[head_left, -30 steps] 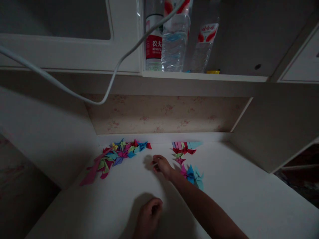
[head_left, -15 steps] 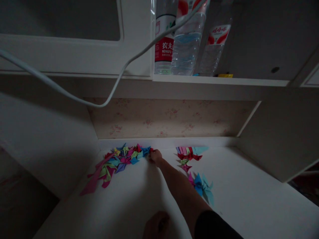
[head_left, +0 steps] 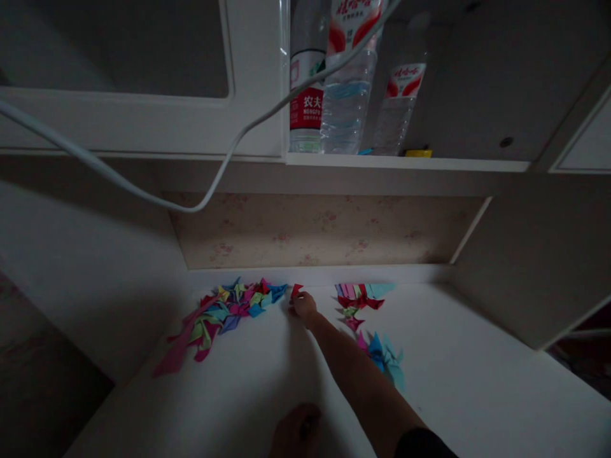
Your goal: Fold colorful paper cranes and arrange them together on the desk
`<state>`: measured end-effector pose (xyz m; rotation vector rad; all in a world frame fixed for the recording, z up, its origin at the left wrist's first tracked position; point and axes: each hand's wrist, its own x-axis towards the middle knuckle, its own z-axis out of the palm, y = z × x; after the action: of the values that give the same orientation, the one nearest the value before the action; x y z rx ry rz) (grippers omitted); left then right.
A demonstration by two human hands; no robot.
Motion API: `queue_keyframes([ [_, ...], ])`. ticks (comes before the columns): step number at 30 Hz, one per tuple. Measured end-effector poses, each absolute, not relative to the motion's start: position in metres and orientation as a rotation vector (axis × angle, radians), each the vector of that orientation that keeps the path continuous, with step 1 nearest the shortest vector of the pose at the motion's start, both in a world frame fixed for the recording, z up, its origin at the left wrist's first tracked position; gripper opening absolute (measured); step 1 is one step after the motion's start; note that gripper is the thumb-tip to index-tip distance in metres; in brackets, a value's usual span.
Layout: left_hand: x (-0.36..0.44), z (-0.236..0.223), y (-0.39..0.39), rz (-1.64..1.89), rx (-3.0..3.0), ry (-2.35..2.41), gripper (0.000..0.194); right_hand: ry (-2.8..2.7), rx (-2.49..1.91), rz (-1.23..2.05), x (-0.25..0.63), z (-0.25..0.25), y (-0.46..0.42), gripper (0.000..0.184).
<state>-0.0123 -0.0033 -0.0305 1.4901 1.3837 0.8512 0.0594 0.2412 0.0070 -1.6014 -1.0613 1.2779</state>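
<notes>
Pinching angular red paper (head_left: 296, 290) in right hand (head_left: 305, 306) at twelve o'clock.
Holding left hand (head_left: 291, 431) curled at six, cannot tell if empty; with spiky, creased paper pile (head_left: 237, 309) at ten.

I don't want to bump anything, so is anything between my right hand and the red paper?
Nothing visible. Your right hand is at the red paper, seemingly pinching it; the paper pile lies off to the left.
</notes>
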Motion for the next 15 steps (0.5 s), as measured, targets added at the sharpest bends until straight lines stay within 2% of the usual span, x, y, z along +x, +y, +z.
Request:
queue_keyframes([
  [4, -0.013, -0.016, -0.005, 1.005, 1.282, 1.338, 0.03, -1.176, -1.482, 1.33, 0.081, 0.015, 0.193, 0.029],
  [10, -0.015, -0.005, -0.006, 1.218, 0.924, 1.296, 0.052, -1.48, -1.229, 1.286, 0.121, 0.025, 0.091, 0.026],
  [15, -0.015, 0.001, -0.012, 1.273, 0.89, 1.25, 0.056, -1.809, -1.115, 1.058, 0.148, 0.026, 0.022, 0.009],
])
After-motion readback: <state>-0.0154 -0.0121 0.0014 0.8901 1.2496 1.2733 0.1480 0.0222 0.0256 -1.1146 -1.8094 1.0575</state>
